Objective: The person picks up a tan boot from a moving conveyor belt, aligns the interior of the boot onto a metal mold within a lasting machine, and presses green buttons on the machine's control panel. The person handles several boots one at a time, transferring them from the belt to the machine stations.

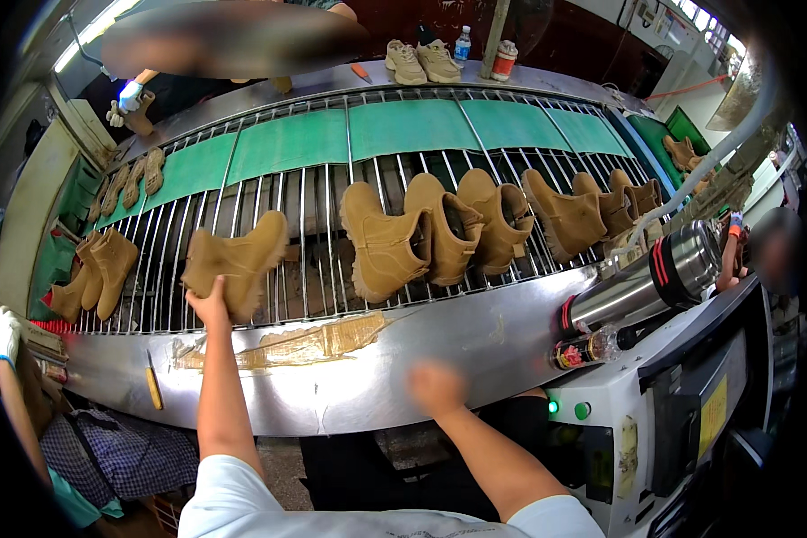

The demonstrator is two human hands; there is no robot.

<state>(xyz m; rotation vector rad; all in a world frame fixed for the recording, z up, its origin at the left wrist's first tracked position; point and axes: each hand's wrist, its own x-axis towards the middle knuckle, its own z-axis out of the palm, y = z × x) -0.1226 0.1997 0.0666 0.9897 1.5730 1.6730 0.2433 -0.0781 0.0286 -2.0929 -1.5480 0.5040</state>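
We have our left hand (pixel 209 308) on a tan boot (pixel 233 264) at the left part of a rack of metal rods (pixel 305 242). Its fingers are clamped on the lower left of the boot, thumb in front; the others are mostly hidden. The boot's treaded sole faces right, and we cannot tell whether it touches the rods.

Our right hand (pixel 437 387) is above the front of the shiny metal tabletop (pixel 475 345), well apart from the boots. It is blurred, so we cannot tell whether its fingers are together or apart.

To the right of our boot, a row of similar boots (pixel 381 247) sits on the rods, the nearest ones with openings turned right. More boots (pixel 112 269) stand at the left end, with loose soles (pixel 134 184) behind them, near a green mat (pixel 412 125) along the far side.

On the tabletop we see a patch of brown tape (pixel 332 339) and a yellow-handled tool (pixel 154 386). At the right lie a steel flask (pixel 646 278) and a small bottle (pixel 592 350), near a machine (pixel 592 408) with green lights.

Across from us, beyond the rack, is a pair of beige sneakers (pixel 421 63), and a co-worker's gloved hand (pixel 133 94) is at a brown boot (pixel 139 118).
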